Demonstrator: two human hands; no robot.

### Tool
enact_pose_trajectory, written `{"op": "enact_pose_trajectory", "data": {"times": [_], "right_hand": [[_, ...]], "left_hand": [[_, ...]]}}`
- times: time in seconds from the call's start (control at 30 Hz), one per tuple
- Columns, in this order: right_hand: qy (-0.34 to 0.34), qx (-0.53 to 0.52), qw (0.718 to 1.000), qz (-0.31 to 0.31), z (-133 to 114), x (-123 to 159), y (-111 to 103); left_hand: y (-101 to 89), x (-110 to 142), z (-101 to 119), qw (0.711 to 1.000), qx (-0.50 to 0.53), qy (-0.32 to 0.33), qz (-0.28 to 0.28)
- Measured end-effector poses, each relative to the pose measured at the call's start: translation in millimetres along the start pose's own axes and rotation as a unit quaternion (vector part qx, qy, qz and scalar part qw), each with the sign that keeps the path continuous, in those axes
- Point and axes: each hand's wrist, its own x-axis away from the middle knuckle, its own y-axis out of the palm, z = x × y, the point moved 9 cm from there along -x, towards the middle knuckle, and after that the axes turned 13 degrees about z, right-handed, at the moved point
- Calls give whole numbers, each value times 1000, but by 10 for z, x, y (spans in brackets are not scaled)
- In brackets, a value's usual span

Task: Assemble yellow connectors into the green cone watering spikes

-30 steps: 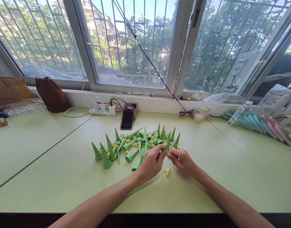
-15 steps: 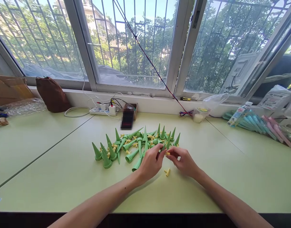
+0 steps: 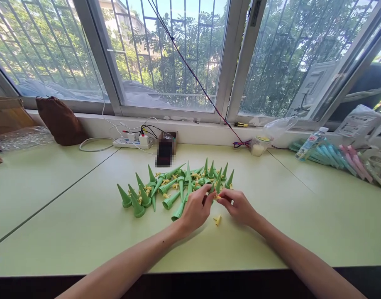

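My left hand [image 3: 196,207] is closed on a green watering spike [image 3: 212,187], mostly hidden behind the fingers. Facing it, my right hand [image 3: 238,206] pinches a small yellow valve [image 3: 218,197] against the held spike; the exact contact is hidden by the fingertips. Just below both hands a loose yellow T-shaped valve [image 3: 218,220] lies on the table. Beyond and left of my hands spreads a pile of green cone spikes [image 3: 138,207], some standing on their wide ends, others lying down, with several yellow valves [image 3: 165,195] among them.
Against the window wall stand a brown cloth bag [image 3: 59,122], a power strip [image 3: 133,143] with cables and a small box [image 3: 172,139]. Farther right are a plastic-bagged jar [image 3: 259,146], a bottle [image 3: 311,143] and blue and pink packets [image 3: 336,160]. The pale green table [image 3: 69,236] ends at the front edge.
The view has shifted slightly, so the whole scene sits a little differently. My two hands have come closer together, the yellow valve still pinched between them.
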Motion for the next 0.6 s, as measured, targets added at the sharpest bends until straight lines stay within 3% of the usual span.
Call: {"op": "enact_pose_trajectory", "data": {"times": [0.33, 0.6], "right_hand": [[-46, 31, 998, -6, -64, 1, 10], [-16, 19, 1000, -4, -48, 0, 6]], "left_hand": [[2, 12, -7, 1000, 5, -4, -3], [-8, -10, 26, 1000, 8, 4, -3]]}}
